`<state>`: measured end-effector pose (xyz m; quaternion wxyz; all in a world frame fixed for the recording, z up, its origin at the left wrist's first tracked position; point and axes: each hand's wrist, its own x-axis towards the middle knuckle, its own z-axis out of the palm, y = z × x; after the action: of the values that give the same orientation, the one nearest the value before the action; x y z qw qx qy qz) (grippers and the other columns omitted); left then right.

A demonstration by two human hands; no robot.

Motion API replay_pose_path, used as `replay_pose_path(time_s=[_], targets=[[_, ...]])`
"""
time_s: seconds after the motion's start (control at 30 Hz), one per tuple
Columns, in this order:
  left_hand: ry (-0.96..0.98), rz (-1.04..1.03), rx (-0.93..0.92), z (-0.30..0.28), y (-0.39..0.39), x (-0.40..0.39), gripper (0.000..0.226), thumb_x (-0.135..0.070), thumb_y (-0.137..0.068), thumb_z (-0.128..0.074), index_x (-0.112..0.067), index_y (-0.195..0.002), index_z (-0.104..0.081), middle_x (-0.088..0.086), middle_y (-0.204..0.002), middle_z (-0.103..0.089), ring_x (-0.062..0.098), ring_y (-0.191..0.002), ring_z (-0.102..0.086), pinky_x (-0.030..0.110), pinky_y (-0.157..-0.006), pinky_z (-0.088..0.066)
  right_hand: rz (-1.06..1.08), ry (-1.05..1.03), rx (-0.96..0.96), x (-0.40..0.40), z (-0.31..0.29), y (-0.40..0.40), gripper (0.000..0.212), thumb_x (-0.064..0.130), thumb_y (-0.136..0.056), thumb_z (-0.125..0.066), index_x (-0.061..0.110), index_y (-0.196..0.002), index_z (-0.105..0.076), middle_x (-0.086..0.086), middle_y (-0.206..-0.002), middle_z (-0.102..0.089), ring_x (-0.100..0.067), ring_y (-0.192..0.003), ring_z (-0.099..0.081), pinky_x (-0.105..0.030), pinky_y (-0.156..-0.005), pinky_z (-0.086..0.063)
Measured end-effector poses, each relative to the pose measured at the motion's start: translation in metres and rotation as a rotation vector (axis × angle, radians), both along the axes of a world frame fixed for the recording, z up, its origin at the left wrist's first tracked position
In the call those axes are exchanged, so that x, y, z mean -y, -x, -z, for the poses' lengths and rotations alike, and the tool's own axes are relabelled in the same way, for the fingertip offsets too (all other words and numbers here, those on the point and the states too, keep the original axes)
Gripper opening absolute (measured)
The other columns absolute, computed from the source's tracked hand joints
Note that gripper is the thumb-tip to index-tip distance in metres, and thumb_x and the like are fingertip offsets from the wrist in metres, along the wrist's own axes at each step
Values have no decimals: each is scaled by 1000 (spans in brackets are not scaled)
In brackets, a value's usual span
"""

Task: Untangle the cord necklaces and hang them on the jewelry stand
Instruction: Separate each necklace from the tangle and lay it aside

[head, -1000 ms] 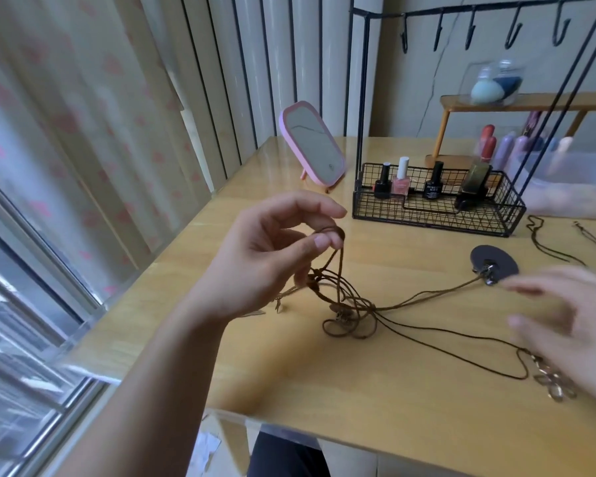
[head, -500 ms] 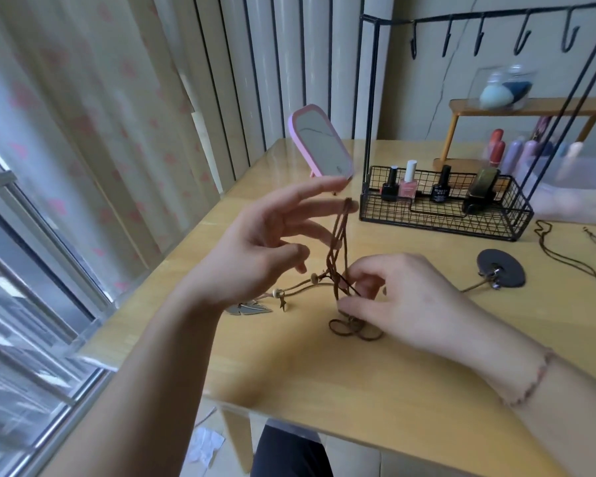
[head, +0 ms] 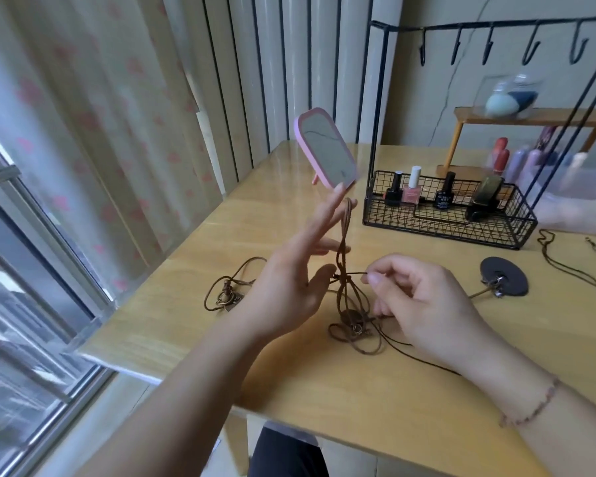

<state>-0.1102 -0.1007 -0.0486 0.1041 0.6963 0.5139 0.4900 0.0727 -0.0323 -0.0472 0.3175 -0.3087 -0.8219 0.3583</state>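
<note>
I see the brown cords (head: pixel 344 235) strung almost upright from a knot (head: pixel 341 277) to the tip of my left hand (head: pixel 289 280), whose fingers are spread straight with the loop hooked over the raised ones. My right hand (head: pixel 424 301) pinches a short strand running sideways from that knot, its other fingers curled. The rest of the tangle (head: pixel 355 328) lies on the table (head: pixel 324 390) between both hands, well short of the stand (head: pixel 496 25).
</note>
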Motion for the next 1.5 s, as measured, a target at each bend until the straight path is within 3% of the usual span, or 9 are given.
replay_pose_path(time_s=[0.13, 0.33, 0.57, 0.67, 0.9, 1.03, 1.2, 1.33, 1.5], targets=[[119, 126, 130, 0, -3, 6, 107, 24, -81, -43, -38, -155, 3, -5, -160, -29, 30, -82, -70, 42, -87, -57, 25, 69, -52, -4, 0, 0, 14, 23, -98, -55, 24, -89, -66, -3, -55, -60, -24, -60, -62, -32, -63, -53], [268, 208, 223, 2, 7, 8, 115, 24, -80, -50, -45, -153, 4, -10, -159, -29, 42, -72, -55, 64, -73, -50, 30, 37, -16, -8, -2, 1, 13, 26, -95, -61, 28, -83, -67, -11, -60, -59, -31, -62, -59, -47, -68, -56], [320, 209, 319, 9, 14, 8, 91, 20, -88, -55, -30, -155, -18, 1, -148, -49, 32, -70, -45, 43, -73, -51, -41, -34, 54, -8, 2, 4, 7, 25, -90, -66, 31, -92, -67, 5, -59, -53, -7, -54, -50, -22, -59, -45], [357, 230, 424, 10, 16, 10, 87, 17, -89, -53, -29, -155, -21, 6, -146, -50, 29, -74, -53, 28, -71, -49, -19, -194, 32, 0, 3, 3, 25, 22, -88, -68, 33, -110, -63, 8, -77, -57, -12, -65, -56, -15, -61, -44], [388, 218, 355, 6, 18, 13, 80, 8, -92, -47, -32, -155, -17, 2, -147, -52, 24, -84, -54, 30, -72, -45, -102, -224, 124, 8, 0, 15, 28, 52, -79, -67, 35, -100, -68, 19, -93, -59, -6, -73, -57, -20, -64, -44], [419, 208, 230, 1, 16, 16, 84, 21, -92, -36, -30, -155, -17, 1, -148, -49, 3, -95, -61, 21, -74, -45, -103, -53, 102, 9, 0, 19, 6, 30, -81, -78, 26, -79, -73, 13, -68, -70, -5, -43, -49, -14, -50, -38], [388, 188, 148, 0, 15, 18, 88, 20, -90, -37, -41, -152, -23, -7, -145, -52, 25, -84, -67, 29, -67, -55, -122, 4, 198, 10, 0, 21, 11, 31, -81, -79, 26, -80, -69, 5, -66, -68, -3, -40, -48, -12, -44, -34], [353, 49, 106, 2, 20, 14, 69, 12, -93, -48, -36, -143, -45, -9, -132, -62, 14, -75, -68, 27, -51, -53, 5, -2, 107, 2, -2, 15, 10, 27, -88, -70, 29, -79, -66, 7, -67, -69, -16, -54, -64, -29, -56, -52], [312, -125, 75, 7, 37, 12, 29, -16, -94, -66, -26, -121, -64, -5, -94, -74, 18, -76, -63, 26, -70, -52, 73, 31, 108, -14, -11, 2, 11, 27, -94, -63, 29, -84, -62, 12, -68, -72, -10, -65, -64, -9, -54, -42]])
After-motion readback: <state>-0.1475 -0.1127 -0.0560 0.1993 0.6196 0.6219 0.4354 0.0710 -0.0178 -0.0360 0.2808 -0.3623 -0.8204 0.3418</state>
